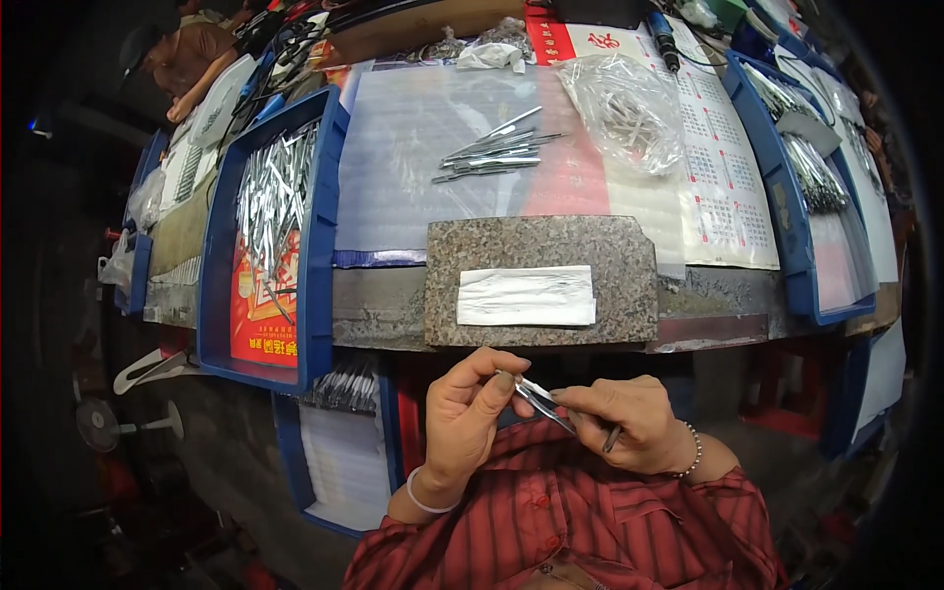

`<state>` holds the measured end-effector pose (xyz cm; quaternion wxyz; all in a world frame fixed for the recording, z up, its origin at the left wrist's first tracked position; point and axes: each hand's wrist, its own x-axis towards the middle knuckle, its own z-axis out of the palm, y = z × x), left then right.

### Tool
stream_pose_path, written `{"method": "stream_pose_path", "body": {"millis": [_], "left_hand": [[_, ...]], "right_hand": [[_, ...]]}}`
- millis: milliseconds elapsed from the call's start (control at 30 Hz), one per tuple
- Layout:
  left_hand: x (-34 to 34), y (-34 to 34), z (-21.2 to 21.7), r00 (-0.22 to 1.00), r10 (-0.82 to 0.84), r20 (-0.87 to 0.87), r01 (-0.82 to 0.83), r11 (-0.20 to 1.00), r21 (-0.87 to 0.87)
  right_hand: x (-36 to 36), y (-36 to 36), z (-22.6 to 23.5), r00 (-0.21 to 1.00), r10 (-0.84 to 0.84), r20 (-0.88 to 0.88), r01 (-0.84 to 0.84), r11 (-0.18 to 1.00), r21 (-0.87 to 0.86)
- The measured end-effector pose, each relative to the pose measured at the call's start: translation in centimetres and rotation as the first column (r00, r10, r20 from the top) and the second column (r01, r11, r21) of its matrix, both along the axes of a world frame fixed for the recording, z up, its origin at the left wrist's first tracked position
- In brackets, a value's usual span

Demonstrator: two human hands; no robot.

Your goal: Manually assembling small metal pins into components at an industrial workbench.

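In front of my chest, just off the table's near edge, both hands meet on a slim shiny metal piece (544, 402). My left hand (466, 418) pinches its upper end between thumb and fingertips. My right hand (629, 421) is closed around the lower part, with its thumb and forefinger near the middle. A dark rounded tip (612, 439) pokes out below the right fingers; whether it belongs to the same piece I cannot tell. Beyond my hands, a folded white cloth or paper (526, 296) lies flat on a speckled stone block (541, 236).
Behind the block, several slim metal pieces (497, 155) lie on plastic sheeting (393, 147). A blue tray (209, 324) of similar pieces stands left, another blue tray (784, 211) right. A clear bag (629, 113) holds more pieces. Another person (187, 59) sits far left.
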<state>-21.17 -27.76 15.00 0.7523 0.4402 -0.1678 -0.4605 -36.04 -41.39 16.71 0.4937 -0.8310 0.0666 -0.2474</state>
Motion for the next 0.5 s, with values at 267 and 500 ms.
{"method": "stream_pose_path", "body": {"millis": [267,500], "left_hand": [[0.32,0.23,-0.04,0.999,-0.006,0.050,0.005,1.000,0.023],[0.36,0.43,-0.18,0.998,0.020,0.063,-0.024,0.997,0.067]], "right_hand": [[0.35,0.37,0.34,0.999,0.013,0.043,-0.009,0.995,-0.100],[0.87,0.49,0.33,0.994,0.085,-0.061,-0.090,0.993,-0.078]]}}
